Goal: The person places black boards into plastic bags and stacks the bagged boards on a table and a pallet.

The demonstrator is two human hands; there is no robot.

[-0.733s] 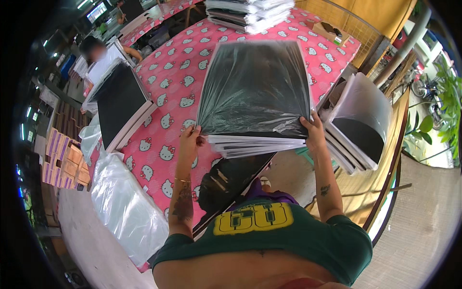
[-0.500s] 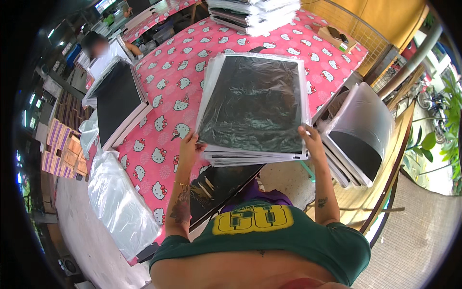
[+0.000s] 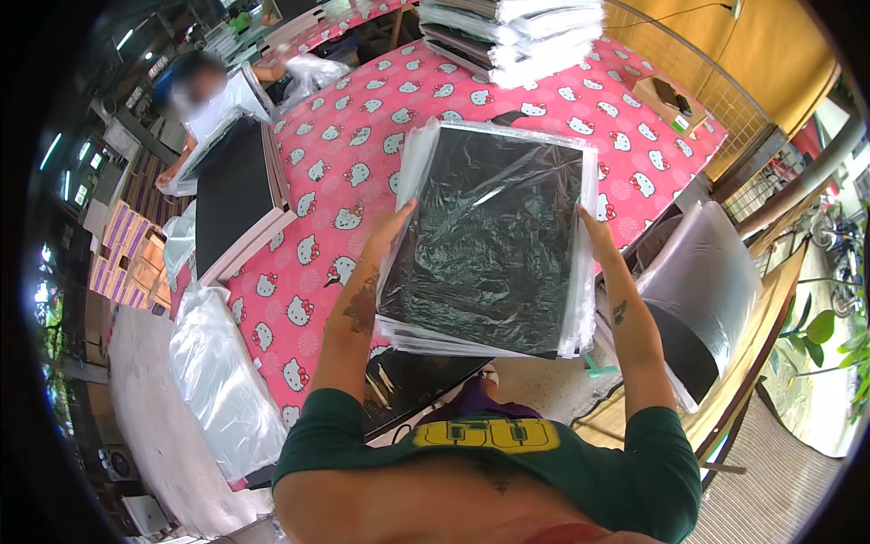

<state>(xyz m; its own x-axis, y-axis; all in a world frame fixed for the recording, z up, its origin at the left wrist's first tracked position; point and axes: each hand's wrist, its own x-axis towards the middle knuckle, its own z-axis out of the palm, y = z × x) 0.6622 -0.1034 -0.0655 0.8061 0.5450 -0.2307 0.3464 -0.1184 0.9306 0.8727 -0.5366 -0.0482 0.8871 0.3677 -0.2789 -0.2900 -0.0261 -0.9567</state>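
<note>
A stack of black boards in clear plastic sleeves (image 3: 489, 245) lies before me at the near edge of the pink patterned table (image 3: 304, 313). Its top sleeve is wrinkled and shiny, and several white edges show along the near side. My left hand (image 3: 397, 223) grips the stack's left edge, around mid-height. Opposite it, my right hand (image 3: 593, 228) is closed on the right edge. Some fingers of both hands are hidden by the sleeves. Both forearms reach along the sides of the stack.
Black boards (image 3: 237, 195) stand piled on the left, beside clear plastic sheets (image 3: 222, 381). Another sleeved pile (image 3: 702, 281) leans on the right. At the back are a tall sleeved stack (image 3: 507, 36) and a cardboard box (image 3: 669, 104). A co-worker (image 3: 195, 91) is at the far left.
My hands have slid from the stack's near corners farther up its two sides. The stack sits lower in the picture. A co-worker's arm now reaches out beside crumpled clear plastic.
</note>
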